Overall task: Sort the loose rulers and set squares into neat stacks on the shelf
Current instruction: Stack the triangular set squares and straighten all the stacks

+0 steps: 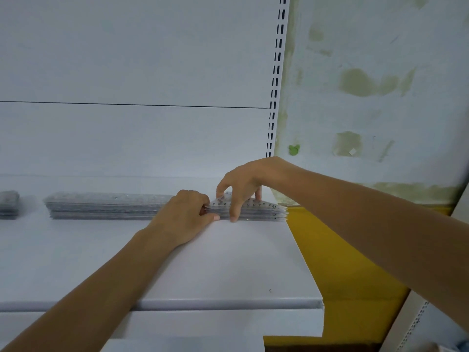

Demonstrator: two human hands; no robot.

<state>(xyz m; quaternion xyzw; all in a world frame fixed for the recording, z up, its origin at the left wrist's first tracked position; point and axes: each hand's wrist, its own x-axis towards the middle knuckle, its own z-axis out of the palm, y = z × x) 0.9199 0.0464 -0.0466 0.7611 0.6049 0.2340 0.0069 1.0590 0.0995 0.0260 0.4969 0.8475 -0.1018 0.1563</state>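
Set squares (256, 210), clear plastic triangles with printed numbers, sat in one flat pile at the right end of the smooth white shelf (228, 262). Left hand (185, 217) pinched the pile's left tip with curled fingers. Right hand (243, 184) arched over it, finger down the front, thumb behind. Three piles total: that one, a long stack of clear rulers (106, 205) beside it, and a cropped pile (9, 204) far left. Slotted upright (276, 72) and stained wall (368, 72) behind.

I see shelf (228, 262) front open to reach thru; ruler stack (106, 207), set-square stack (264, 212) & back panel (139, 143) block the rear.
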